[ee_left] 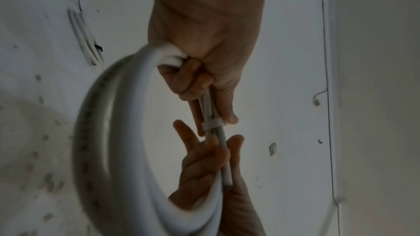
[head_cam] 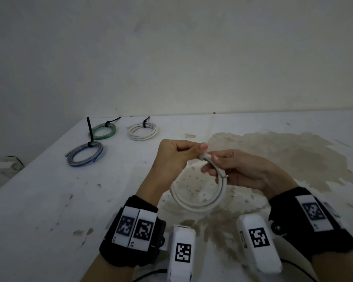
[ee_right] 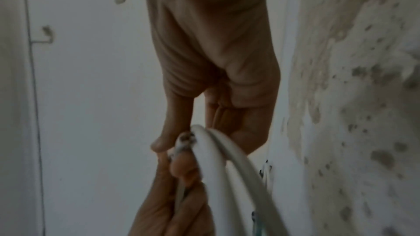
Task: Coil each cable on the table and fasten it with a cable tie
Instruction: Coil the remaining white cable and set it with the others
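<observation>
Two hands hold one white cable coil (head_cam: 200, 197) up above the table (head_cam: 49, 200), near its front edge. The left hand (head_cam: 173, 153) grasps the top of the loop, fingers curled and thumb pressed forward against the strands. The left wrist view shows its fingers (ee_left: 193, 80) wrapped round the bunched turns, and a pale cable tie (ee_left: 212, 124) banded round the strands just beyond the thumb tip. The right hand (head_cam: 238, 169) grips the same coil on its right side, thumb on top and fingers curled beneath. In the left wrist view the right hand's fingers (ee_left: 204, 159) close round the strands just past the tie, and a cut cable end (ee_left: 227, 180) lies across its palm. The right wrist view is blurred, though it shows two white turns (ee_right: 222, 159) running between thumb and fingers. Whether the tie is fully tightened cannot be told.

Three tied coils lie on the far left of the table, well apart from the hands: a green coil (head_cam: 104, 131), a white coil (head_cam: 143, 132) to its right, and a blue-grey coil (head_cam: 84, 156) nearer the person. Each carries a black tie; the blue-grey coil's tie tail (head_cam: 90, 129) stands upright. A large brownish stain (head_cam: 273, 155) spreads across the tabletop under and to the right of the hands. Both wrists wear black bands with square printed markers (head_cam: 135, 227).
</observation>
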